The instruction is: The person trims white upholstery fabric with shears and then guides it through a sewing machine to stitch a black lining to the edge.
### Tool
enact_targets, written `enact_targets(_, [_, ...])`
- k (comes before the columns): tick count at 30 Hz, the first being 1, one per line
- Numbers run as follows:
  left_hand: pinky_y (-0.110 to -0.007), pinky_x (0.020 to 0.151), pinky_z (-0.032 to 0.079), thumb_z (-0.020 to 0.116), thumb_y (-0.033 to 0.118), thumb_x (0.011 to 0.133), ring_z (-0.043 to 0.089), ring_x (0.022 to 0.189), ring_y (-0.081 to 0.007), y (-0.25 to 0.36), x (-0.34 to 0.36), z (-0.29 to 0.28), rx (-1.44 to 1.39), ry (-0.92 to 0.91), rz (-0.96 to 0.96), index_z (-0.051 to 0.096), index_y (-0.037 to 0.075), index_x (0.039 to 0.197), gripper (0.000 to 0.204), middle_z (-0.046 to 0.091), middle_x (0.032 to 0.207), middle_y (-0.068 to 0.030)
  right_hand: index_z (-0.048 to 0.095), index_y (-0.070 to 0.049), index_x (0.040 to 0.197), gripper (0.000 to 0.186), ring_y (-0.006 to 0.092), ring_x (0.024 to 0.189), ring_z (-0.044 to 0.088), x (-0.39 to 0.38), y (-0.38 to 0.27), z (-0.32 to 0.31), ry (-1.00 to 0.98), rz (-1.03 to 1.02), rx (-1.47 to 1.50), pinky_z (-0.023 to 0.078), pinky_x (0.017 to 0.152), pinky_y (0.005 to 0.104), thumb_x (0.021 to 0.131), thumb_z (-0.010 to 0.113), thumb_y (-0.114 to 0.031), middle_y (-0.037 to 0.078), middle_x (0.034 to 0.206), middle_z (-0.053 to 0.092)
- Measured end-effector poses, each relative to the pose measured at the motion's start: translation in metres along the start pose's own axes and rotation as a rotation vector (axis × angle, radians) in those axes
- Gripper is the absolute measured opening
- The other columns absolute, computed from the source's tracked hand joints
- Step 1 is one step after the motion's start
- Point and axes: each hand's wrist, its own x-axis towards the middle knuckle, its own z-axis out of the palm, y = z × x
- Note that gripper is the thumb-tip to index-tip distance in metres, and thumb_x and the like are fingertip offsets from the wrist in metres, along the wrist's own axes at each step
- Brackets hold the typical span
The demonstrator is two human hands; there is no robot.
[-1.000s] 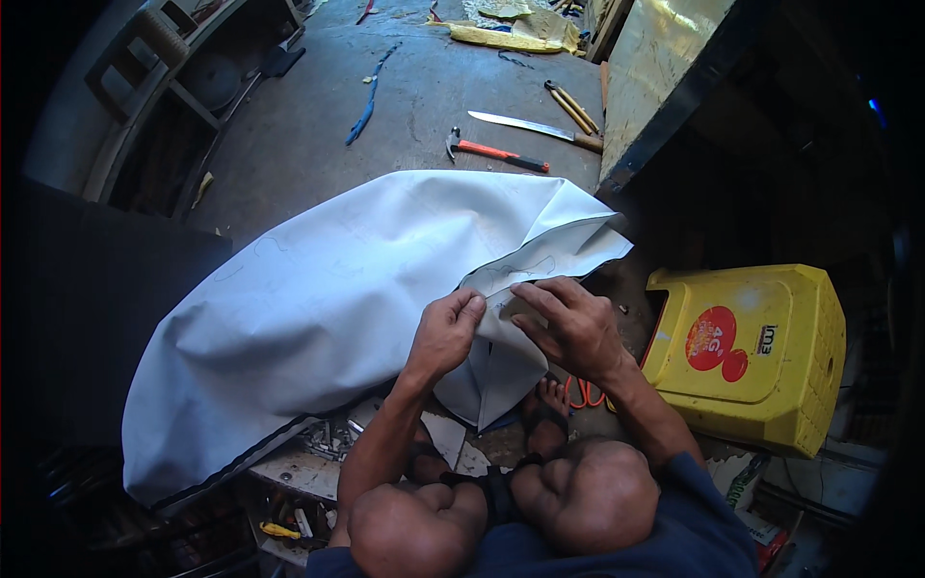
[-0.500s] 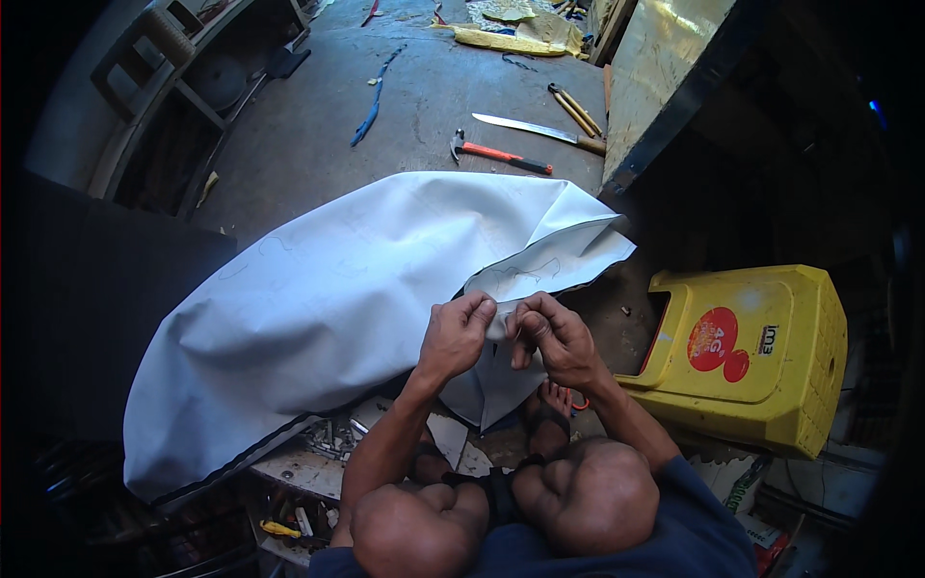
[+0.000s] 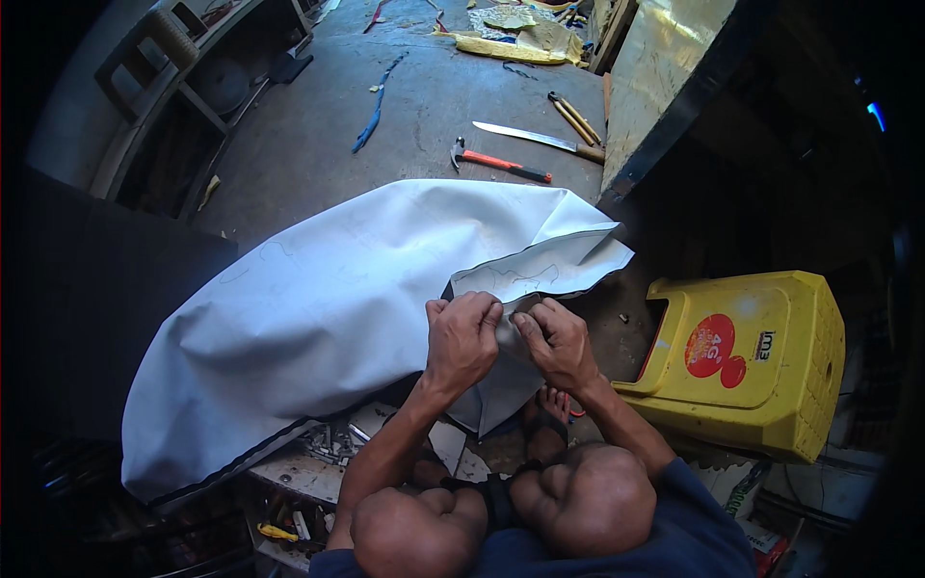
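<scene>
A large sheet of white, leather-like material (image 3: pixel 318 279) with a dark edge spreads across the floor before me and droops to the left. Its flap (image 3: pixel 540 268) folds back at the right, showing thin wavy lines. My left hand (image 3: pixel 462 339) is closed, thumb and fingers pinching the material just below the flap. Close beside it, my right hand (image 3: pixel 557 345) is also closed, with its thumb and fingertips pressed together on the same edge. Whether a needle or thread sits between the fingertips is too small to make out.
A yellow plastic stool (image 3: pixel 761 356) lies on its side at the right. Beyond the sheet are a hammer (image 3: pixel 501 164), a long knife (image 3: pixel 540 135), pincers (image 3: pixel 576 118) and a blue strip (image 3: pixel 378 106). Metal bits (image 3: pixel 332 443) lie near my left forearm.
My left hand has rolled over, its knuckles now facing up. The right fingers have closed down at the edge, and the flap has shifted slightly left.
</scene>
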Motion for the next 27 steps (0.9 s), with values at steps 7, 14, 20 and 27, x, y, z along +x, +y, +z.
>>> enact_targets(7, [-0.038,0.085,0.034,0.06,0.017,0.101,0.06,0.078,-0.0276,-0.005,0.0,-0.004,-0.021,-0.02,-0.075,0.066,0.006,0.092,0.015,0.065,0.083,-0.0077,0.07,0.001,0.089,0.024,0.0251,0.064,0.059,-0.002,-0.013,-0.009,0.033,0.067,0.024,0.048,0.062,0.0367,0.1,0.07,-0.02,0.013,0.076,0.061])
enact_targets(14, [-0.039,0.086,0.035,0.059,0.019,0.102,0.06,0.078,-0.029,-0.006,-0.004,-0.003,-0.034,-0.02,-0.058,0.066,0.005,0.092,0.018,0.064,0.082,-0.009,0.074,0.0,0.097,0.018,0.0293,0.066,0.065,0.002,-0.007,0.001,0.087,0.016,0.141,0.052,0.064,0.038,0.097,0.074,-0.018,0.016,0.079,0.068])
enact_targets(20, [-0.04,0.077,0.043,0.061,0.02,0.101,0.059,0.066,-0.0289,-0.009,0.0,-0.005,-0.079,-0.02,-0.091,0.067,0.002,0.091,0.021,0.061,0.072,-0.0135,0.074,0.001,0.109,0.021,0.0114,0.069,0.063,-0.002,0.0,0.013,-0.059,0.176,0.607,0.05,0.059,0.0282,0.103,0.069,-0.018,0.006,0.095,0.069])
enact_targets(27, [-0.039,0.062,0.047,0.061,0.017,0.1,0.062,0.064,-0.0246,-0.016,0.0,0.0,-0.197,-0.129,-0.219,0.069,-0.003,0.097,0.021,0.065,0.073,-0.0166,0.055,-0.004,0.093,0.028,0.0185,0.058,0.062,0.012,0.013,0.023,-0.121,0.236,0.608,0.045,0.054,0.0365,0.111,0.054,-0.026,0.007,0.078,0.065])
